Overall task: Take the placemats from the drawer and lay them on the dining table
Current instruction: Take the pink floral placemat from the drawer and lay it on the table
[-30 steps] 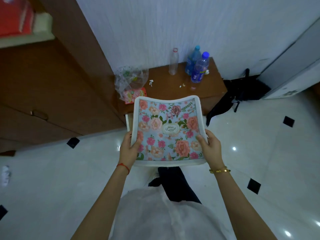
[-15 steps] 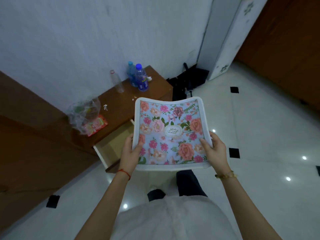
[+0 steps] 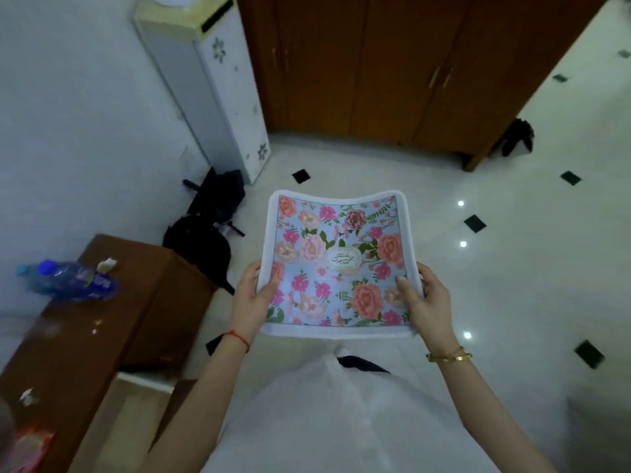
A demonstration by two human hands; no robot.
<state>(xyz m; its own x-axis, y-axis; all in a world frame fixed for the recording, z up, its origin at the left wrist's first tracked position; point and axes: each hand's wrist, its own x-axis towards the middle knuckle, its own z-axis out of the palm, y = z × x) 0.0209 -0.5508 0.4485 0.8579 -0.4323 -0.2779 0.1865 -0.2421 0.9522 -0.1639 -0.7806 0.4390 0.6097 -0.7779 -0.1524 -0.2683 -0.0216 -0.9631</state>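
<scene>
A floral placemat [image 3: 336,261] with a white border and a pale blue middle is held flat in front of me, sagging a little across its width. My left hand [image 3: 252,298] grips its left edge, thumb on top. At the right edge my right hand [image 3: 425,298] grips it the same way. The open drawer [image 3: 126,418] of the low wooden cabinet [image 3: 112,302] is at the lower left. No dining table is in view.
Blue water bottles [image 3: 71,279] lie blurred on the cabinet top, with a red packet [image 3: 24,448] near its front end. A dark bag [image 3: 208,227] sits on the floor by a white tower unit [image 3: 211,80]. A wooden wardrobe [image 3: 392,63] fills the back; glossy white tiles stretch to the right.
My view has swung right: the cabinet and its drawer slid to the lower left, and the wardrobe and tower unit came into sight. Both hands kept holding the placemat.
</scene>
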